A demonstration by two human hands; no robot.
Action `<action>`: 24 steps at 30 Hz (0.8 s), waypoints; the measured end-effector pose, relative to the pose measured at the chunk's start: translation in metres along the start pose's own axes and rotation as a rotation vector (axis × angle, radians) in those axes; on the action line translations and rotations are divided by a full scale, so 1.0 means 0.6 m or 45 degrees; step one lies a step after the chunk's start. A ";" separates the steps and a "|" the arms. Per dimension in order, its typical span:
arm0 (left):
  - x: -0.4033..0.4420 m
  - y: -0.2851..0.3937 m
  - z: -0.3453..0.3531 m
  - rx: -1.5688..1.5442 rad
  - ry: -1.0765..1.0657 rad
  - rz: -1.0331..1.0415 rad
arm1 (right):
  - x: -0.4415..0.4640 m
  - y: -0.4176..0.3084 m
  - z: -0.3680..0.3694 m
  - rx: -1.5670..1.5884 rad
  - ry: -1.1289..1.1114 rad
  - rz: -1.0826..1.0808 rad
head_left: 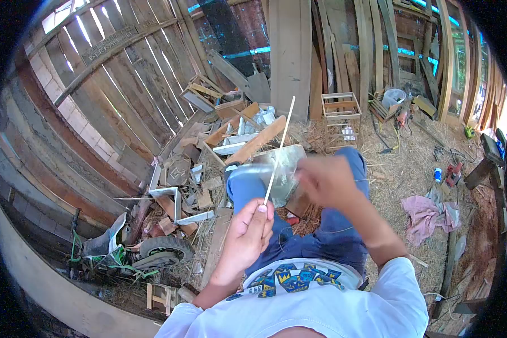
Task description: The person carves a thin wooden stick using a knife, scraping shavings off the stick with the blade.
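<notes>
A thin pale wooden strip (281,146) rises from my left hand (254,232), whose thumb and fingers are closed on its lower end. My right hand (321,179) is to the right of the strip and smeared by motion. From its fingers a blurred, greyish blade-like object (262,169) extends left across the strip; its exact form is unclear. Whether it touches the strip cannot be made out. Both hands are over my lap, above blue trousers (343,225). Beneath them a greyish flat block (290,155) lies between the knees.
Scrap boards (259,139) lie piled ahead and left. A small bike (158,252) stands at the left. A wooden frame (341,115) is ahead right. Pink cloth (431,218), a blue can (437,175) and a red tool (453,174) lie at the right.
</notes>
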State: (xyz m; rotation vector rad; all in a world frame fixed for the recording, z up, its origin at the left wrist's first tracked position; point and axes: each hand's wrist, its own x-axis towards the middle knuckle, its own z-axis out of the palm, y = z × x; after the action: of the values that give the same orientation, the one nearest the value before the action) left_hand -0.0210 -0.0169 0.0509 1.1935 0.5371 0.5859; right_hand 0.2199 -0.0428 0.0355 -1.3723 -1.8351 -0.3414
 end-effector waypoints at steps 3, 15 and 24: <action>0.007 0.002 0.006 0.040 0.014 0.009 | -0.001 -0.002 -0.006 -0.070 0.074 0.089; 0.001 0.004 0.010 0.080 0.083 -0.011 | -0.003 0.022 0.008 -0.029 0.116 0.189; 0.013 -0.015 0.003 0.141 0.117 0.055 | 0.002 0.022 -0.006 -0.066 0.041 0.130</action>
State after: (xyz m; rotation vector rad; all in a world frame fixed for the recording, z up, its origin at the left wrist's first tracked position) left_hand -0.0129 -0.0150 0.0422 1.2905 0.6293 0.6571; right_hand 0.2331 -0.0393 0.0353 -1.4819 -1.7334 -0.3579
